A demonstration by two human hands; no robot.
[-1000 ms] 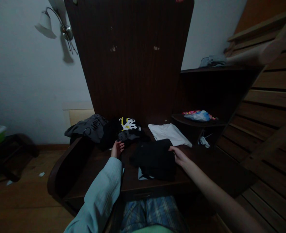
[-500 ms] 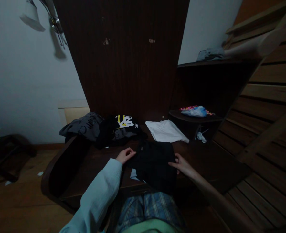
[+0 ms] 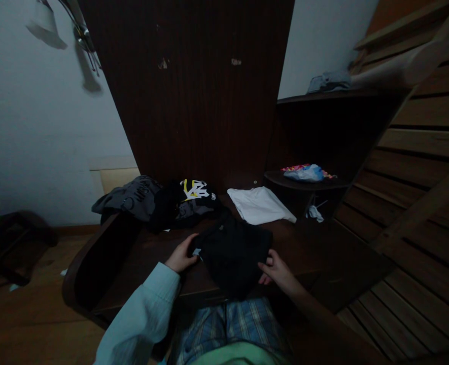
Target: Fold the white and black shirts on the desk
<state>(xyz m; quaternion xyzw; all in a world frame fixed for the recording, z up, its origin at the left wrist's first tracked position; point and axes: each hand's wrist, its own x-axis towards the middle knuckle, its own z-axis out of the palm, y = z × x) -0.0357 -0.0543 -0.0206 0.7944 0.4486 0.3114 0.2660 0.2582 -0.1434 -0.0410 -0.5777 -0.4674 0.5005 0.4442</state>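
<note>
A folded black garment (image 3: 234, 253) hangs over the front edge of the dark wooden table (image 3: 323, 253). My left hand (image 3: 181, 255), in a pale blue sleeve, is closed on the garment's left edge. My right hand (image 3: 275, 268), bare-armed, pinches its right lower edge. Both hands hold the cloth between them, close to my body, above my plaid-clad lap (image 3: 232, 324).
A heap of dark clothes with a yellow-white print (image 3: 188, 200) and a grey garment (image 3: 133, 195) lie at the table's back left. A folded white cloth (image 3: 260, 204) sits behind the black one. A coloured bag (image 3: 306, 172) rests on a small shelf. Wooden slats stand at right.
My left hand came away from the clothes heap and took the black garment's left edge. Both hands drew the garment toward me, over the table's front edge.
</note>
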